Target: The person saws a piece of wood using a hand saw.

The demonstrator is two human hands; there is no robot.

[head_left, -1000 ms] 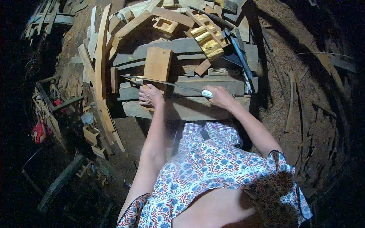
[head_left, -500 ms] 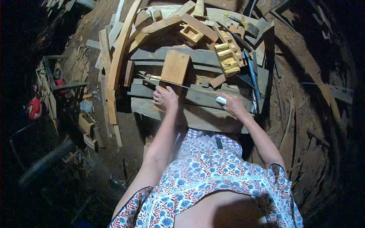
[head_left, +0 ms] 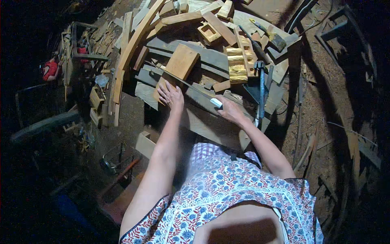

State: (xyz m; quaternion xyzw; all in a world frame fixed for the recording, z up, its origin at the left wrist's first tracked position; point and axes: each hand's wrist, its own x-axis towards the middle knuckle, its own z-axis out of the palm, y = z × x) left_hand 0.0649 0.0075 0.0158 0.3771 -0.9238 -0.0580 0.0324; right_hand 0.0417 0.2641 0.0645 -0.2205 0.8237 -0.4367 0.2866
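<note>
My right hand (head_left: 231,110) is closed around the white handle of a handsaw (head_left: 187,84). The thin blade runs from there to the upper left, lying across a thick wooden block (head_left: 181,62). On the near part of that block, just below the blade, my left hand (head_left: 170,96) presses down with its fingers spread. The block rests at a slant over the grey planks of a low bench (head_left: 211,61). Whether the teeth sit in a cut cannot be made out.
Beyond the block lie a yellow notched wood piece (head_left: 237,65), a small hollowed wood box (head_left: 209,33) and a brush (head_left: 276,41). A blue-handled hammer (head_left: 261,87) is at the right. A long curved board (head_left: 136,40) lines the left. Another person in red (head_left: 50,70) shows far left.
The view has turned, so the bench appears tilted. The saw handle is a little closer to the block. My left hand's fingers are now more spread over the block.
</note>
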